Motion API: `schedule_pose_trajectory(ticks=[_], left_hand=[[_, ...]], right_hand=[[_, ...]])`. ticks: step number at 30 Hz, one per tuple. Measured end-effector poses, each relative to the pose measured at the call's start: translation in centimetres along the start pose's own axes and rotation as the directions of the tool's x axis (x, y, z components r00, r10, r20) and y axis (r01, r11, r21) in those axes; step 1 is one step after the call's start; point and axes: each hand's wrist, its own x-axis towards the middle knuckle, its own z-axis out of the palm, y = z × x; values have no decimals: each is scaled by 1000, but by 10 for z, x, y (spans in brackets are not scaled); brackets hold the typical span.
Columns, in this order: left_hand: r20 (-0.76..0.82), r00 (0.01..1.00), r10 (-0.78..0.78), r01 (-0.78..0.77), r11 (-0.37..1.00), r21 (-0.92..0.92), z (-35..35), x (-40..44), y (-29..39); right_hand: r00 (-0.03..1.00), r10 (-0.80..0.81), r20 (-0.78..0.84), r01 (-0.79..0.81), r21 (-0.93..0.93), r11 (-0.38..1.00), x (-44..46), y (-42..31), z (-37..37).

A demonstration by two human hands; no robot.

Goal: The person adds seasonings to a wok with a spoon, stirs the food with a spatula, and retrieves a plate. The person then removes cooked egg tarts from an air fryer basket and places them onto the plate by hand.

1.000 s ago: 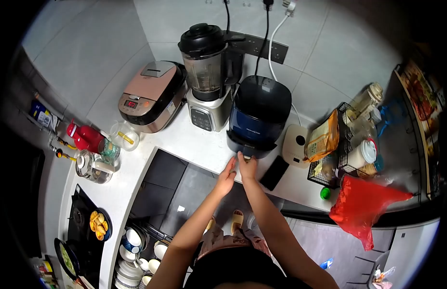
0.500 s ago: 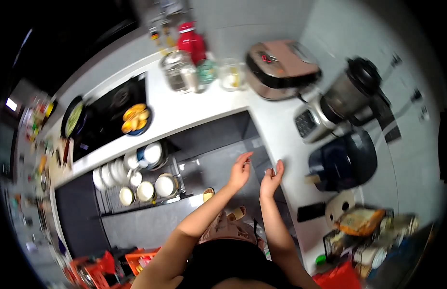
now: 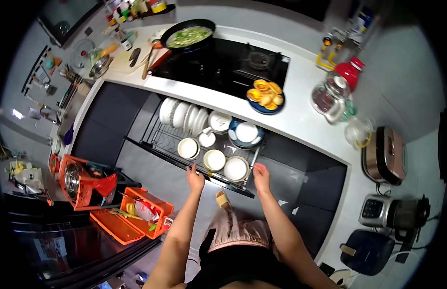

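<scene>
My left hand (image 3: 196, 180) is open, fingers spread, over the front edge of a pulled-out dish drawer (image 3: 158, 150). Near the drawer's right end is my right hand (image 3: 262, 178), its fingers loosely curved apart with nothing in them. White plates (image 3: 169, 111) stand upright in the drawer's rack. Several bowls sit in front and to the right, among them a white bowl (image 3: 214, 160) and another (image 3: 236, 168). On the black stove (image 3: 209, 67) above, a blue plate holds golden pastries (image 3: 266, 94).
A pan of green food (image 3: 189, 36) is at the stove's back left. Orange crates (image 3: 158, 204) stand at lower left. Along the right counter are a rice cooker (image 3: 384, 155), a blender (image 3: 410, 213) and a blue air fryer (image 3: 368, 252).
The view has swung left from the air fryer to the stove and dish drawer. Both my hands have left the air fryer's handle and moved apart, over the drawer's front.
</scene>
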Motion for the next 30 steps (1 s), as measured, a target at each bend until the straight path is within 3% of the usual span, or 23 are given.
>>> schedule_pose_trajectory(ticks=[3,7,12,15,19,25,30], left_hand=[[37,997,-63,62,998,22,-5,35,-14],[47,987,-153,155,986,-59,5,48,-15],[76,974,-212,216,975,-55,-4,51,-3],[112,965,-236,243,969,-53,-7,53,4],[143,952,-269,277,960,-36,-16,57,17],[45,977,-209,212,976,-56,0,68,19],[127,973,-193,205,975,-89,3,78,29]], right_hand=[[996,32,80,-26,-75,997,12,19,45],[993,93,69,-87,-81,993,19,23,78],[989,105,107,-99,-62,993,40,17,98],[984,70,165,-45,-151,988,55,21,103],[964,174,200,-144,-155,977,57,7,106],[932,250,261,-204,-191,960,67,-10,99],[935,241,260,-202,-166,965,78,-15,89]])
